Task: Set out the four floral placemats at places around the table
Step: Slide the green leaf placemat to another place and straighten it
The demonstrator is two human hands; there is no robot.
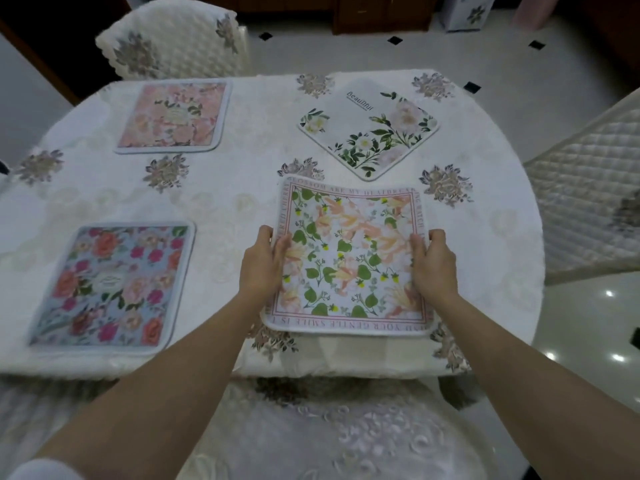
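Both hands hold a white placemat with green leaves and peach flowers [349,258] at the table's near edge. My left hand [265,263] grips its left edge and my right hand [433,263] grips its right edge, thumbs on top. Its far edge curls up slightly. A blue placemat with red and pink roses [110,287] lies flat at the near left. At the far left lies a pink floral placemat [173,116]. A white placemat with green sprays [369,131] sits turned at an angle at the far right.
The round table [225,202] wears a white cloth with grey flower motifs. Chairs with quilted white covers stand at the far side [173,39], at the right [588,188] and just below me [329,431]. Glossy tiled floor [588,323] shows on the right.
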